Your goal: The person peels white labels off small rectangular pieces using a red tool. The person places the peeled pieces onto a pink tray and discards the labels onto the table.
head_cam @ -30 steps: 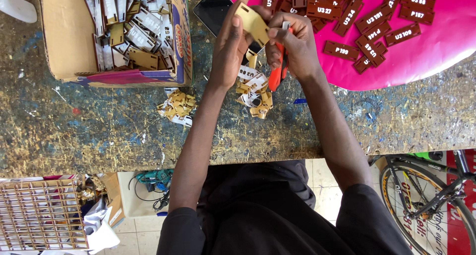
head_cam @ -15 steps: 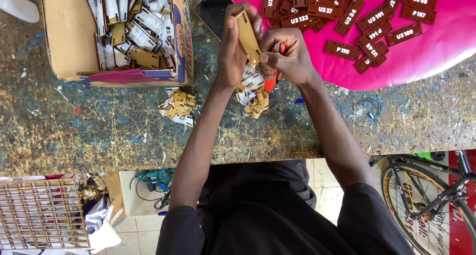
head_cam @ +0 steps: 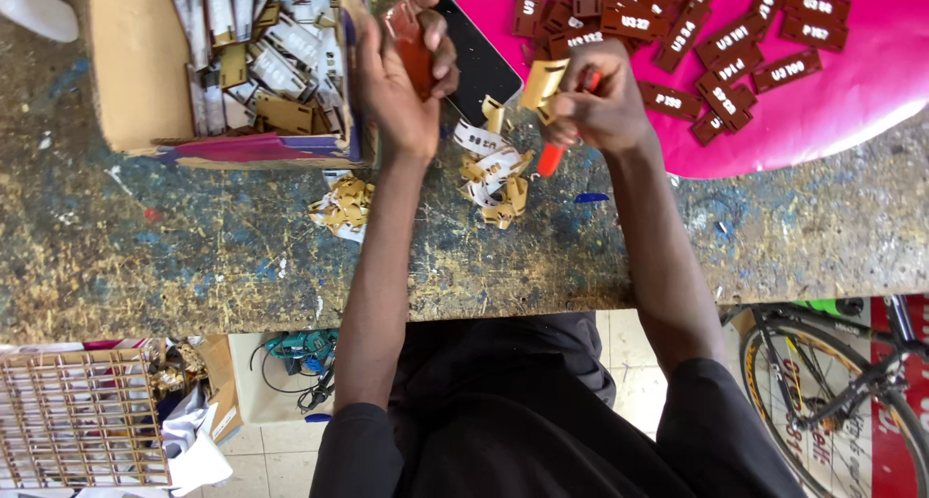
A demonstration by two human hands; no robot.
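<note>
Reddish-brown tag (head_cam: 414,58), small and rectangular, sits in the left hand (head_cam: 402,87), whose fingers curl closed around it; the hand hovers just beside the right wall of the cardboard box (head_cam: 131,67). Right hand (head_cam: 600,106), farther to the right of the box, is closed on two things at once: an orange-handled tool (head_cam: 550,157), whose handle juts down out of the fist, and a strip of tan backing paper (head_cam: 542,80) pinched at the fingertips. Between the two hands, beyond the box's right wall, lies a flat black slab (head_cam: 479,58). Below it, a heap of peeled paper scraps (head_cam: 494,174), white and tan, rests on the paint-spattered workbench (head_cam: 194,256); a second, smaller scrap heap (head_cam: 341,208) lies just below the box's lower right corner. The box itself holds a jumble of tan and white tags. Well to the right of the box, a pink sheet (head_cam: 852,101) covers the bench corner and carries many reddish-brown tags with white markings (head_cam: 677,33). Below the box, past the bench edge, a wooden lattice crate (head_cam: 77,421) stands on the floor; a bicycle wheel (head_cam: 823,401) shows at the far lower right.
</note>
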